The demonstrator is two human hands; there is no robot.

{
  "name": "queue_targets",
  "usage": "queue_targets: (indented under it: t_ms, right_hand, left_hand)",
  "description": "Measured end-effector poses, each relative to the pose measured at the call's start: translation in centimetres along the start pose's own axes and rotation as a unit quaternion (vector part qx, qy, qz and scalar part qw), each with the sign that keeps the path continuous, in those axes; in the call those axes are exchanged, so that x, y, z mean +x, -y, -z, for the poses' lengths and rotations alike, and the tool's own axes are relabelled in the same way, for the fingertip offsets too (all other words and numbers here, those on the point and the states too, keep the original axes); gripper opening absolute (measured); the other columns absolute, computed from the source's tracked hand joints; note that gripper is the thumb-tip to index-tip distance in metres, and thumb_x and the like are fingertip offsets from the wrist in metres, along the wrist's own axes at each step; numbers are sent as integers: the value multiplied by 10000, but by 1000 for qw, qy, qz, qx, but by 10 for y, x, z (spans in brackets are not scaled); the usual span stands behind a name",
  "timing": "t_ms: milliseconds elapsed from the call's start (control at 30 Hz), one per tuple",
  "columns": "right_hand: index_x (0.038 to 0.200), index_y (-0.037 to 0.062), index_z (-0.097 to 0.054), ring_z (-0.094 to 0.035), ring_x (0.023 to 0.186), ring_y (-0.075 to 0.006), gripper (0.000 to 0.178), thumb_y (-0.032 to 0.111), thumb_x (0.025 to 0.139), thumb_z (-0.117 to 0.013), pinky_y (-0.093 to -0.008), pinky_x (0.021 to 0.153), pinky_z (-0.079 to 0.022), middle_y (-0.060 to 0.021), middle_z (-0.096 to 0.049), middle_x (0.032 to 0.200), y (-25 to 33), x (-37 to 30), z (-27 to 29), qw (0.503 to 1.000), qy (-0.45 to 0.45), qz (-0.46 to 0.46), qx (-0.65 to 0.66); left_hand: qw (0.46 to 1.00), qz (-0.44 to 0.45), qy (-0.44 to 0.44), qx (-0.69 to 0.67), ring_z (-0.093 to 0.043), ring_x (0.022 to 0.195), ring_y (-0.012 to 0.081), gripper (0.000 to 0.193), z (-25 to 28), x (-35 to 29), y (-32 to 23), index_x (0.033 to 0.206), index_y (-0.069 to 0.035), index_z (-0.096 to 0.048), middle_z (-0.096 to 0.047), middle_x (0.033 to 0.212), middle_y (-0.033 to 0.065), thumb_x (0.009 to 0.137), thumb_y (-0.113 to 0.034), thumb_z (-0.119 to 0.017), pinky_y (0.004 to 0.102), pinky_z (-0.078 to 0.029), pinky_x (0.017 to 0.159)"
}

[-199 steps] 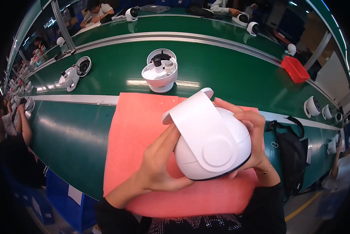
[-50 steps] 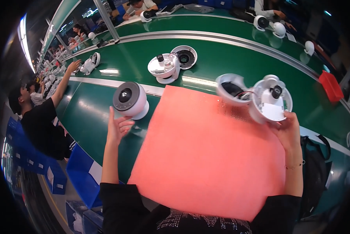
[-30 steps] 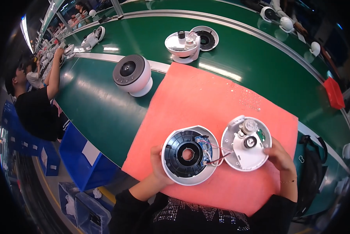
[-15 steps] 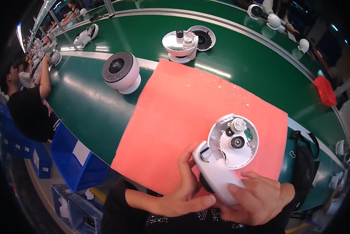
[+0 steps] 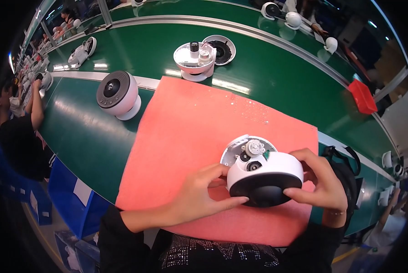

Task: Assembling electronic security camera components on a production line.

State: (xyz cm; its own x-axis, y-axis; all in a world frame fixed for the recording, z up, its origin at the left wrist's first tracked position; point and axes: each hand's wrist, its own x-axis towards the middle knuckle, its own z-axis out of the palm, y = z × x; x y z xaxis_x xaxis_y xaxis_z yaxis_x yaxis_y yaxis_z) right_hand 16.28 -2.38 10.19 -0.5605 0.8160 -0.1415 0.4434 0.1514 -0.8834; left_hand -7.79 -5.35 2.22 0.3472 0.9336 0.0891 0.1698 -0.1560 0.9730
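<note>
The white front shell [image 5: 281, 164] of a rounded, camera-like device sits between both hands in the lower right-centre of the frame, its black face [image 5: 264, 190] tipped toward the wearer. The left hand [image 5: 192, 193] pinches it at the left, thumb on the face's lower edge and fingers curled behind the rim, their tips partly hidden. The right hand [image 5: 323, 184] holds the other side, thumb flat on the black part and forefinger hooked over the white wall, the gap between them only as wide as the shell.

It should handle as light and stiff, probably thin moulded plastic, and its smooth curve may slip under dry fingertips. The rim on opposite sides looks the safest hold; the bulging dark centre probably marks easily.

Just behind lies the open rear housing [image 5: 230, 156], a shallow white bowl carrying a round pale motor [image 5: 255, 147] and a dark ringed lens barrel [image 5: 254, 166]; these exposed parts look fragile. Whether anything joins the two halves is hidden.

Underneath, the pink foam mat [image 5: 167, 150] looks soft and matt, sprinkled with shiny specks near its top edge. The green worktop [image 5: 145, 50] beyond is hard and glossy.
</note>
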Motion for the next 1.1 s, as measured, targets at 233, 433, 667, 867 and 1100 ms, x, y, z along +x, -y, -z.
queue_targets:
  t_ms: [233, 433, 667, 867, 1100]
  right_hand:
    - [1135, 13, -480, -532, 956, -127, 435, 64, 743, -664, -251, 823, -455, -63, -547, 1030, -37, 32, 13, 985, 54, -52, 153]
    - [1144, 0, -470, -518, 981, -128, 455, 44, 739, -671, -249, 808, -463, -68, -542, 1039, -27, 55, 6, 978, 86, -50, 182]
    - [1172, -8, -440, -514, 984, -128, 482, 9, 742, -656, -224, 768, -479, -92, -542, 1040, -20, 99, -11, 971, 117, -64, 197]
    - [1174, -28, -423, -511, 988, -127, 477, -21, 747, -634, -232, 788, -472, -101, -536, 1055, -8, 129, -35, 957, 112, -59, 262]
    - [1158, -3, -440, -515, 1001, -128, 451, 18, 757, -647, -249, 827, -449, -92, -548, 1057, -3, 139, -48, 968, 67, -102, 221]
  left_hand:
    - [999, 28, 20, 36, -603, 794, 158, 417, 10, 21, -2, 969, 33, -571, -571, 924, 111, 677, -202, -754, 271, -538, 702]
    - [980, -48, 44, 189, -597, 762, 232, 484, 38, 21, 7, 935, 37, -551, -527, 943, 140, 652, -291, -767, 310, -517, 663]
    - [983, -90, 26, 157, -551, 1010, 340, 523, 98, 23, 41, 1051, 15, -540, -452, 1193, 231, 700, -336, -707, 388, -454, 847]
    - [968, -165, 109, 153, -88, 1291, 493, 589, 112, 9, 91, 1222, -23, -473, -64, 1404, 313, 813, -445, -506, 498, -195, 1038]
    - [976, -156, 59, 138, -205, 1267, 483, 540, 125, 27, 87, 1079, 14, -565, -198, 1363, 328, 760, -419, -612, 486, -257, 1016]
